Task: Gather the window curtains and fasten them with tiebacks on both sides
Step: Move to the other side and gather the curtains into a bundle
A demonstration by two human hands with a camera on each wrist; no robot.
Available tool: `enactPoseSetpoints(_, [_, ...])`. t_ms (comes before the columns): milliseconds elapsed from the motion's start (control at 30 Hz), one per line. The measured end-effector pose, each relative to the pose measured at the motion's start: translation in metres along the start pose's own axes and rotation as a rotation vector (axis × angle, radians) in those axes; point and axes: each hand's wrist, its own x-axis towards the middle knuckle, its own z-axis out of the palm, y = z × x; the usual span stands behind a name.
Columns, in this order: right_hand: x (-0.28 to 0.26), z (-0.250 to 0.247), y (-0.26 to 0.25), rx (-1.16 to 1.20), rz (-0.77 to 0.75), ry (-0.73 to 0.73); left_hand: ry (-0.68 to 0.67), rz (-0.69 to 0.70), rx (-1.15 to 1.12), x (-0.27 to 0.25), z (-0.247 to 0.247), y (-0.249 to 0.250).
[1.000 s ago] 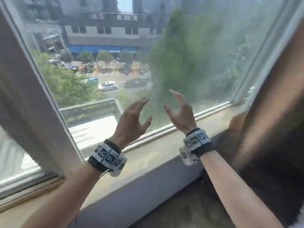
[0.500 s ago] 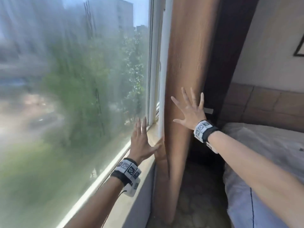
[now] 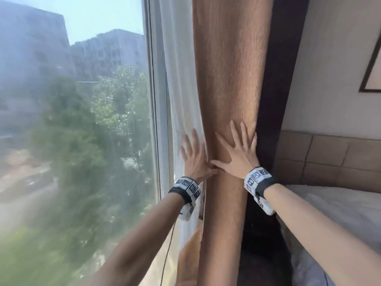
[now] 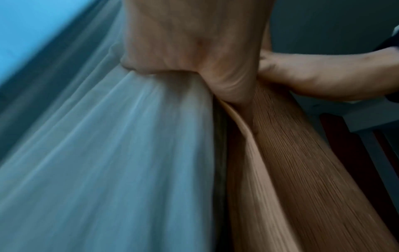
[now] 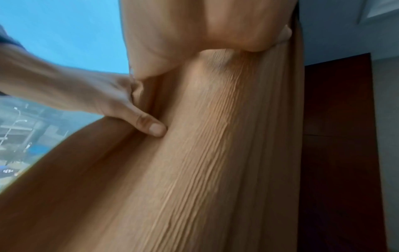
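A gathered brown curtain (image 3: 226, 89) hangs as a thick column at the right end of the window, with a white sheer curtain (image 3: 177, 79) beside it against the glass. My left hand (image 3: 194, 155) lies flat with straight fingers on the sheer, its thumb touching the brown fabric's left fold. My right hand (image 3: 240, 149) presses with spread fingers on the front of the brown curtain (image 5: 205, 153). The left wrist view shows the sheer (image 4: 108, 153) and the brown folds (image 4: 291, 170) side by side. No tieback shows in any view.
The window glass (image 3: 82, 141) and its white frame (image 3: 158, 120) fill the left. A bed (image 3: 340, 213) with pale bedding stands close on the right below a padded headboard (image 3: 329, 155). A dark strip (image 3: 276, 79) runs behind the curtain. A picture frame corner (image 3: 371, 65) hangs on the wall.
My view swung right from the window's middle to its right end. Both hands, raised free in the air before, have moved forward onto the curtains and rest on the fabric.
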Motion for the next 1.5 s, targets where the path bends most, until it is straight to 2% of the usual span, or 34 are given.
enactPoseSetpoints(100, [0.04,0.032,0.052,0.111,0.016,0.102,-0.026,0.005,0.036,0.065,0.058,0.001])
enactPoseSetpoints(167, [0.073,0.051,0.084,0.188,0.087,0.206,-0.008,0.054,0.095,0.115,0.093,0.002])
enactPoseSetpoints(267, [0.133,0.075,0.126,0.346,0.165,0.289,0.011,0.021,0.124,0.182,0.134,0.011])
enactPoseSetpoints(367, [0.196,0.104,0.157,0.426,0.19,0.251,0.044,-0.015,0.196,0.242,0.167,0.011])
enactPoseSetpoints(500, [0.27,0.152,0.187,0.38,0.175,0.155,-0.061,-0.07,0.212,0.323,0.206,-0.005])
enactPoseSetpoints(567, [0.308,0.18,0.201,0.382,0.159,0.13,-0.071,-0.092,0.194,0.364,0.231,-0.017])
enactPoseSetpoints(800, [0.404,0.278,0.27,0.325,0.218,0.125,-0.088,-0.042,0.261,0.479,0.321,-0.039])
enactPoseSetpoints(867, [0.425,0.298,0.298,0.294,0.263,0.121,-0.083,-0.005,0.29,0.494,0.338,-0.042])
enactPoseSetpoints(900, [0.436,0.307,0.314,0.274,0.275,0.113,-0.04,0.027,0.293,0.495,0.342,-0.043])
enactPoseSetpoints(1033, [0.48,0.34,0.372,0.28,0.246,0.066,0.355,0.077,0.266,0.469,0.329,-0.058])
enactPoseSetpoints(1133, [0.509,0.363,0.398,0.363,0.275,0.064,0.559,-0.071,0.228,0.456,0.315,-0.094])
enactPoseSetpoints(1233, [0.534,0.379,0.407,0.433,0.248,0.052,0.528,-0.339,-0.021,0.476,0.303,-0.126])
enactPoseSetpoints(1267, [0.54,0.384,0.407,0.448,0.229,0.05,0.507,-0.349,-0.079,0.486,0.301,-0.131])
enactPoseSetpoints(1333, [0.548,0.394,0.407,0.466,0.19,0.047,0.473,-0.251,-0.118,0.51,0.307,-0.125])
enactPoseSetpoints(1400, [0.555,0.402,0.408,0.547,0.112,0.031,0.403,-0.149,-0.043,0.536,0.325,-0.105])
enactPoseSetpoints(1500, [0.558,0.408,0.413,0.658,-0.074,-0.043,0.28,-0.185,0.086,0.575,0.365,-0.08])
